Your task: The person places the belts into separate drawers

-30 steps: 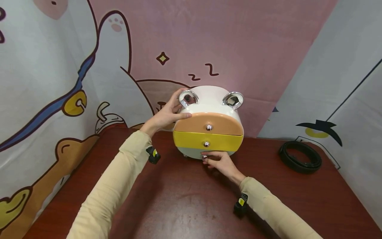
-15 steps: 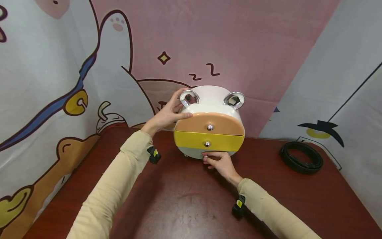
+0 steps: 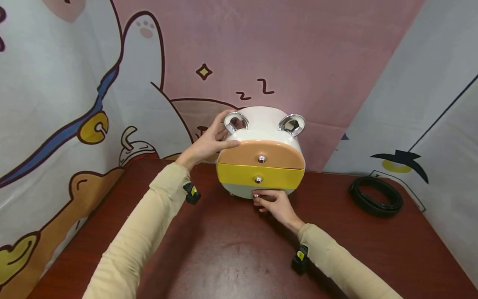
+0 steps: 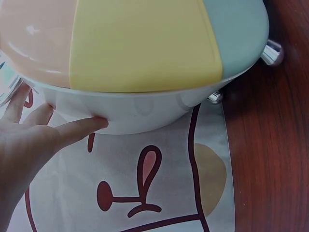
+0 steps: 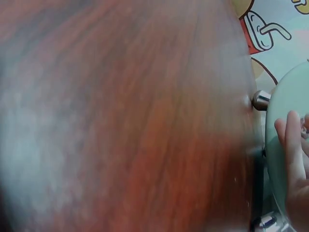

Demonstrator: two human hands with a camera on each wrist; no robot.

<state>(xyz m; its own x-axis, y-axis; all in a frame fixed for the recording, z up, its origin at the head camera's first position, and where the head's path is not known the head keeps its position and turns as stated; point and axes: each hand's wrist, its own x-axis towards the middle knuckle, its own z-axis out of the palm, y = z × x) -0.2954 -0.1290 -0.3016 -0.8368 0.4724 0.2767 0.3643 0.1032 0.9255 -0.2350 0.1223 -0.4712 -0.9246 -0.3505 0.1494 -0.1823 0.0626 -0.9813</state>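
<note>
A small white drawer cabinet (image 3: 263, 118) with two shiny round ears stands on the table, its drawers pushed in. The top drawer front is orange (image 3: 239, 156), the middle one yellow (image 3: 232, 173), the bottom one pale green (image 3: 234, 190). My left hand (image 3: 207, 144) rests against the cabinet's left side, below and behind the ear; its fingers are spread on the white wall in the left wrist view. At the bottom drawer, my right hand (image 3: 277, 207) pinches the small metal knob (image 3: 256, 195) between thumb and fingers. Those fingers lie close to the green front (image 5: 285, 94) in the right wrist view.
A coiled black belt (image 3: 375, 197) lies on the reddish-brown table (image 3: 231, 257) to the right. Behind the cabinet hangs a printed cartoon cloth (image 3: 298, 54). Short metal feet (image 4: 273, 52) hold the cabinet off the tabletop.
</note>
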